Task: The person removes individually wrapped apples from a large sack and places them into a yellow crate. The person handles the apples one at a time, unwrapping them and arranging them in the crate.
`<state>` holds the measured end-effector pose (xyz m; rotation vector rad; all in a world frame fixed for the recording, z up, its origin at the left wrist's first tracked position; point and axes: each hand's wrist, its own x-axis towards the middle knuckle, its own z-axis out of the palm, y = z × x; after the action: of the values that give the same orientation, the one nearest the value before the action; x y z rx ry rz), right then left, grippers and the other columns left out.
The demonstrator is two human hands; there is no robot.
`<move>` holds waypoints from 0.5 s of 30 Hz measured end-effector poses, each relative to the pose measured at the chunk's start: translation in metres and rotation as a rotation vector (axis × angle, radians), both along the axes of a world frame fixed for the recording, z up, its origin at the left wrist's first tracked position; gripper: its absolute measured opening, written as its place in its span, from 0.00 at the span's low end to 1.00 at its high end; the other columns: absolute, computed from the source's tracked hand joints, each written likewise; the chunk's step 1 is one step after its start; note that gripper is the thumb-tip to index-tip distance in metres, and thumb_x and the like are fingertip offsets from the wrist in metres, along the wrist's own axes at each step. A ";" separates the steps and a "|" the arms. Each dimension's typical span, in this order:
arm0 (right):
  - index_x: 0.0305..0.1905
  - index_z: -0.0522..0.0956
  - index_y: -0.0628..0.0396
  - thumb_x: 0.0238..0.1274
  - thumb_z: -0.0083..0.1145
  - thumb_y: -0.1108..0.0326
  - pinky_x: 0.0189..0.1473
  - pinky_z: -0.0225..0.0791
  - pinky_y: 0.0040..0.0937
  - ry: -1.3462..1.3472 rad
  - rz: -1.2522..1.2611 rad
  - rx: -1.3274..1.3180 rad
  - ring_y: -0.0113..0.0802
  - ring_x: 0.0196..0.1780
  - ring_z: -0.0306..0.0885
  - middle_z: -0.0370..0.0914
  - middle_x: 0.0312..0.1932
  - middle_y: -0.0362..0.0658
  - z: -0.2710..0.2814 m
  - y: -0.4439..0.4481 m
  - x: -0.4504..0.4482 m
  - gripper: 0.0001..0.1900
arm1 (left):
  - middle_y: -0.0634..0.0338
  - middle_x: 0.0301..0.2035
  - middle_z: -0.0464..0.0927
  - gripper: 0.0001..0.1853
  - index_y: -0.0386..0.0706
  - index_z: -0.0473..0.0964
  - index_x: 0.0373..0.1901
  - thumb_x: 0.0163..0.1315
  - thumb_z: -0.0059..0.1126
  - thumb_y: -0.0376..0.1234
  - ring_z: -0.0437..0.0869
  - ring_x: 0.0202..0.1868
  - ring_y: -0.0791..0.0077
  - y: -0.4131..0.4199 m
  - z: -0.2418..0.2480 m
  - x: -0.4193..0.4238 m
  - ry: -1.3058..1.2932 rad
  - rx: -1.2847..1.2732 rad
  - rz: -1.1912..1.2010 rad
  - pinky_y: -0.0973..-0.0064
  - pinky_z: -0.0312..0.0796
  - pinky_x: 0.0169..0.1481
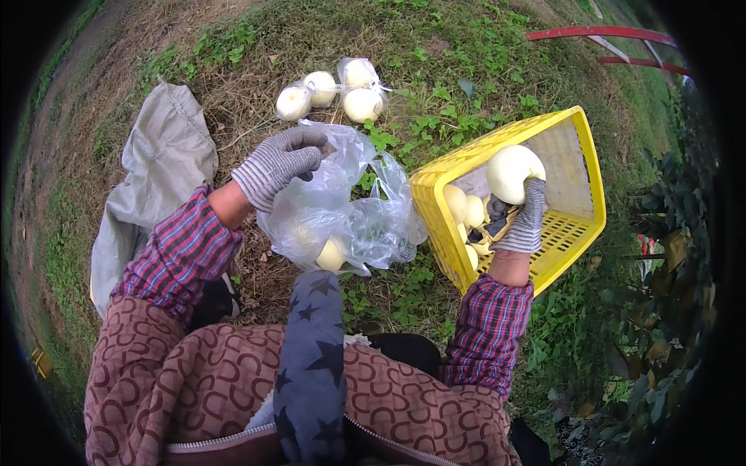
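Note:
Over the opening of a yellow plastic crate (559, 274), my gloved right hand (521, 224) grips a pale yellow round fruit (513, 172). The crate is tilted, with several more such fruits (475, 211) and some dark and brown wrapping at its left side. My gloved left hand (285, 163) is at the upper edge of a clear plastic bag (326, 192); whether its fingers pinch the film I cannot tell. A pale fruit (331, 255) shows at the bag's lower edge. Beyond the bag, several fruits wrapped in clear plastic (364, 103) lie on the grass.
A grey woven sack (169, 140) lies on the ground at the left. Red curved metal bars (606, 32) stand at the upper right. Leafy branches (658, 326) fill the right side. A dark star-patterned cloth (315, 338) hangs down my front.

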<state>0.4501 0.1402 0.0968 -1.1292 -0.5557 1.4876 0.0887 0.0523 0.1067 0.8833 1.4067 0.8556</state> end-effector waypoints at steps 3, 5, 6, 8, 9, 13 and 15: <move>0.55 0.70 0.59 0.55 0.60 0.59 0.36 0.73 0.28 -0.744 0.013 -0.162 0.34 0.40 0.77 0.76 0.41 0.46 -0.026 0.017 0.090 0.24 | 0.62 0.35 0.76 0.15 0.37 0.73 0.46 0.57 0.54 0.33 0.77 0.32 0.78 0.002 -0.022 -0.019 0.045 -0.065 0.021 0.80 0.74 0.38; 0.56 0.71 0.58 0.51 0.63 0.53 0.48 0.70 0.36 -1.325 0.171 -0.299 0.42 0.46 0.78 0.77 0.46 0.54 -0.046 0.012 0.125 0.30 | 0.62 0.35 0.77 0.15 0.38 0.73 0.46 0.58 0.54 0.34 0.77 0.32 0.79 0.006 -0.039 -0.033 0.045 -0.083 0.051 0.79 0.74 0.37; 0.57 0.70 0.58 0.48 0.63 0.49 0.51 0.69 0.37 -1.456 0.255 -0.442 0.45 0.49 0.78 0.77 0.49 0.55 -0.054 0.004 0.136 0.34 | 0.63 0.34 0.77 0.15 0.38 0.73 0.46 0.58 0.54 0.34 0.77 0.32 0.79 0.008 -0.047 -0.038 0.046 -0.101 0.059 0.79 0.74 0.37; 0.59 0.68 0.58 0.48 0.62 0.47 0.54 0.68 0.39 -1.708 0.476 -0.624 0.49 0.53 0.76 0.76 0.51 0.56 -0.063 -0.008 0.145 0.36 | 0.63 0.34 0.77 0.15 0.38 0.73 0.46 0.59 0.53 0.34 0.77 0.32 0.79 0.013 -0.062 -0.049 0.058 -0.124 0.086 0.79 0.74 0.36; 0.59 0.68 0.58 0.47 0.63 0.47 0.56 0.67 0.39 -1.723 0.486 -0.693 0.49 0.56 0.74 0.74 0.53 0.57 -0.069 -0.015 0.142 0.36 | 0.63 0.33 0.78 0.15 0.38 0.73 0.46 0.59 0.54 0.35 0.78 0.31 0.79 0.015 -0.069 -0.054 0.036 -0.125 0.142 0.79 0.74 0.35; 0.56 0.71 0.59 0.44 0.65 0.47 0.55 0.69 0.41 -1.812 0.845 -0.742 0.51 0.55 0.74 0.74 0.54 0.56 -0.085 -0.018 0.130 0.36 | 0.63 0.30 0.77 0.16 0.38 0.73 0.46 0.58 0.56 0.35 0.78 0.29 0.78 0.033 -0.085 -0.081 0.064 -0.143 0.267 0.78 0.75 0.32; 0.56 0.71 0.61 0.42 0.68 0.48 0.55 0.69 0.41 -1.765 0.987 -0.782 0.51 0.55 0.74 0.74 0.54 0.56 -0.094 -0.016 0.127 0.37 | 0.62 0.28 0.76 0.16 0.38 0.74 0.44 0.56 0.58 0.34 0.77 0.29 0.77 0.043 -0.091 -0.098 0.069 -0.116 0.328 0.78 0.75 0.31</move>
<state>0.5773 0.1241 0.0032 -3.0372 -2.0160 1.0016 -0.0089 0.0957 0.0158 0.6073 1.6724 0.9839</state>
